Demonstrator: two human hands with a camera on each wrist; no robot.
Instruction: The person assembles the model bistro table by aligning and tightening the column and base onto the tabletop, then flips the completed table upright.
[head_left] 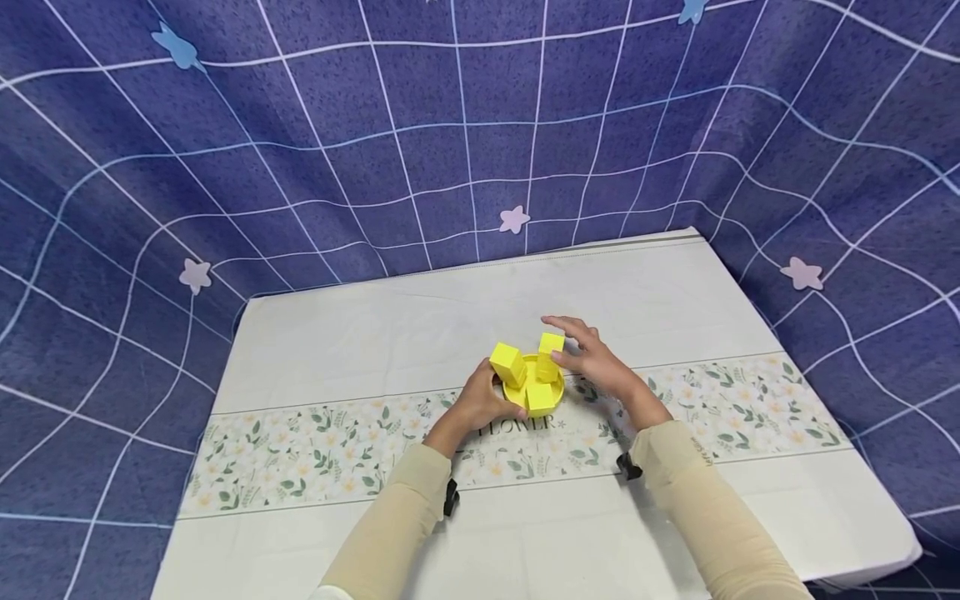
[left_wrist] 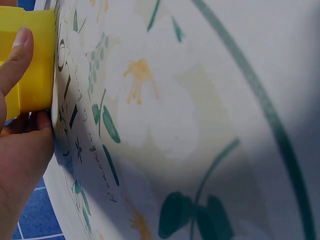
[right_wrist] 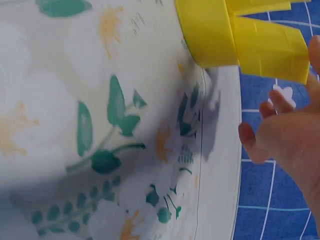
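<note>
A round yellow container (head_left: 558, 395) stands on the table, with three yellow square-ended blocks in it: a left block (head_left: 508, 362), a right block (head_left: 551, 344) and a front block (head_left: 539, 398). The left and right ones rise above the rim. My left hand (head_left: 478, 402) holds the container from the left, thumb on the near side; in the left wrist view the thumb presses its yellow wall (left_wrist: 37, 65). At the right block's upper end is my right hand (head_left: 600, 362), thumb against it and fingers spread. Fine contact there is hard to tell.
The white table (head_left: 337, 333) carries a floral printed band (head_left: 300, 454) with lettering under the container. Behind and at both sides hangs a blue curtain (head_left: 420, 158) with white grid lines and stars. A black strap (head_left: 628, 467) sits at the right wrist.
</note>
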